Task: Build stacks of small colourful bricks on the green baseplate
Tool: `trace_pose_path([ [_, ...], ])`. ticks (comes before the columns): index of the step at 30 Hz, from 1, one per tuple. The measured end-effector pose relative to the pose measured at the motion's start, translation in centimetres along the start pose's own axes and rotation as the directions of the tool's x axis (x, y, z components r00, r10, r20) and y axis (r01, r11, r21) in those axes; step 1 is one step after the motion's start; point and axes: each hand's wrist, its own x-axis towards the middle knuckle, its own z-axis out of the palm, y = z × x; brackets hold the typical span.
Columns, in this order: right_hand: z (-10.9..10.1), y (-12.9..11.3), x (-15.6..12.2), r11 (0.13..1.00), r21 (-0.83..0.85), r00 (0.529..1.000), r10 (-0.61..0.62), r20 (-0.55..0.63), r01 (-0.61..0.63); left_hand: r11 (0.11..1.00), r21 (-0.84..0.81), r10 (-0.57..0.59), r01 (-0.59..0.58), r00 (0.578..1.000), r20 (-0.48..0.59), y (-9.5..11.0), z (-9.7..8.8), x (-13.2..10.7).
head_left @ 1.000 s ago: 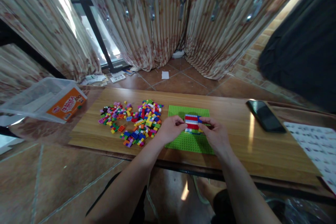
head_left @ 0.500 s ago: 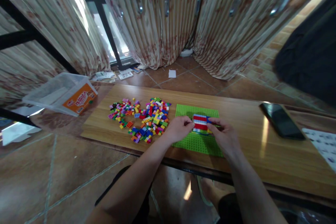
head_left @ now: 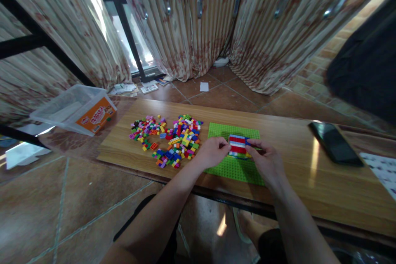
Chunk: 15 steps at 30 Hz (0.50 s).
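A block of joined toy bricks, striped red and white with blue and yellow at its right side, is held between my two hands above the green studded baseplate. My left hand pinches its left edge with thumb and forefinger, the other fingers curled in. On the opposite edge, my right hand grips near the blue and yellow bricks, thumb below and forefinger above. My fingertips cover both ends of the block. Whether its underside touches the baseplate, I cannot tell.
Left of the baseplate, many loose coloured bricks lie spread on the wooden table. A clear plastic box with an orange label stands at the far left. To the right are a black phone and a printed sheet.
The whole view has shifted slightly, so everything appears a little further right. Both hands keep their hold on the striped brick block, with no clear change in grip.
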Motion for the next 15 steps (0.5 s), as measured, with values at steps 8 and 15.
trace_pose_path([
  [8,0.0,0.5,0.1,0.999,-0.040,1.000,-0.023,0.012,0.024,0.998,-0.056,0.000,-0.002,1.000,-0.025,-0.4,-0.9,0.2],
  [15,-0.1,0.4,0.1,0.996,-0.080,0.999,-0.031,0.020,0.033,0.999,-0.039,0.001,-0.005,0.994,-0.108,-1.3,-2.1,0.5],
])
